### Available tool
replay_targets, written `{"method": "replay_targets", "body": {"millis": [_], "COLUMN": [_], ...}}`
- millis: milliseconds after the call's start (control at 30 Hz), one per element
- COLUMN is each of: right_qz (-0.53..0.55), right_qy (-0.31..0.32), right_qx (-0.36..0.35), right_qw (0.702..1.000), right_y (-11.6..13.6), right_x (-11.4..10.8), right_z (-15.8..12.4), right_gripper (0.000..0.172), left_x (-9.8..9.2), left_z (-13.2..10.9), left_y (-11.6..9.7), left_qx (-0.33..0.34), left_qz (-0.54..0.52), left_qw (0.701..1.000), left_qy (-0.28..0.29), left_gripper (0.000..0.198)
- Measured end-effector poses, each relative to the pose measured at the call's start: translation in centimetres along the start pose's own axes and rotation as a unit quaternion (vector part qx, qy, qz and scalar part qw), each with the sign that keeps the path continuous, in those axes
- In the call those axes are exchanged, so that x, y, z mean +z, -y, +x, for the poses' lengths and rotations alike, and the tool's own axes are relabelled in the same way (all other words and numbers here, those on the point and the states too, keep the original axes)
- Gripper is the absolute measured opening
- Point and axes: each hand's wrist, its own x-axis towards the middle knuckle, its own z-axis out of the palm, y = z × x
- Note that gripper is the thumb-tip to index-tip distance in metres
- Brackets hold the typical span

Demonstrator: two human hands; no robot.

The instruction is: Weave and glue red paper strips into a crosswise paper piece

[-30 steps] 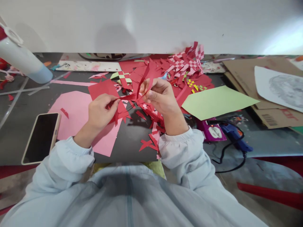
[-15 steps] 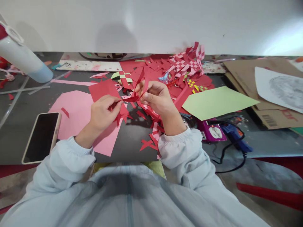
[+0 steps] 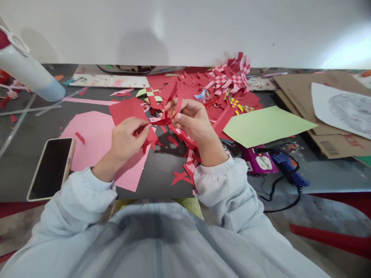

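My left hand (image 3: 126, 138) pinches the near ends of some crossed red paper strips (image 3: 162, 120), fingers closed on them. My right hand (image 3: 191, 121) grips the far ends of the same strips, thumb and fingers pressed together, with loose ends sticking up past my knuckles. Both hands hover just above a dark table (image 3: 162, 173). Behind them lies a heap of red paper scraps and woven red-and-pink pieces (image 3: 228, 79). A red paper square (image 3: 126, 110) rests on a pink sheet (image 3: 92, 135) under my left hand.
A phone (image 3: 50, 168) lies face up at the left. A white bottle (image 3: 29, 73) leans in at far left. A light green sheet (image 3: 265, 125), a blue glue gun (image 3: 285, 166) with black cord, and cardboard (image 3: 304, 92) sit to the right. A wall runs behind.
My right hand has dropped slightly and drawn the strips' upright ends lower and closer to my left hand. Since half a second ago almost nothing has moved.
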Motion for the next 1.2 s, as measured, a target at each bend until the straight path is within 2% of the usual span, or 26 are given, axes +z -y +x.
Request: {"method": "replay_targets", "body": {"millis": [333,767,933,1067,1200], "right_qz": [0.005,0.036,0.043,0.046,0.016], "right_qy": [-0.005,0.023,0.028,0.055,0.058], "right_qx": [-0.011,-0.001,0.014,0.022,0.06], "right_qw": [1.0,0.999,0.999,0.997,0.996], "right_y": [-0.1,-0.3,-0.3,-0.4,-0.4], "right_x": [-0.1,0.7,0.8,0.8,0.9], "right_z": [-0.1,0.0,-0.1,-0.2,-0.1], "right_gripper": [0.032,0.031,0.03,0.025,0.032], "left_x": [0.0,0.0,-0.2,-0.3,-0.4], "left_z": [0.0,0.3,0.3,0.4,0.5], "left_y": [0.1,0.1,0.5,0.7,0.8], "left_qx": [-0.016,-0.09,-0.088,-0.075,-0.058], "left_qz": [-0.008,-0.052,-0.013,0.028,0.056], "left_qw": [1.0,0.995,0.996,0.997,0.996], "left_qy": [-0.008,-0.008,-0.02,-0.024,-0.032], "left_gripper": [0.014,0.019,0.018,0.019,0.019]}}
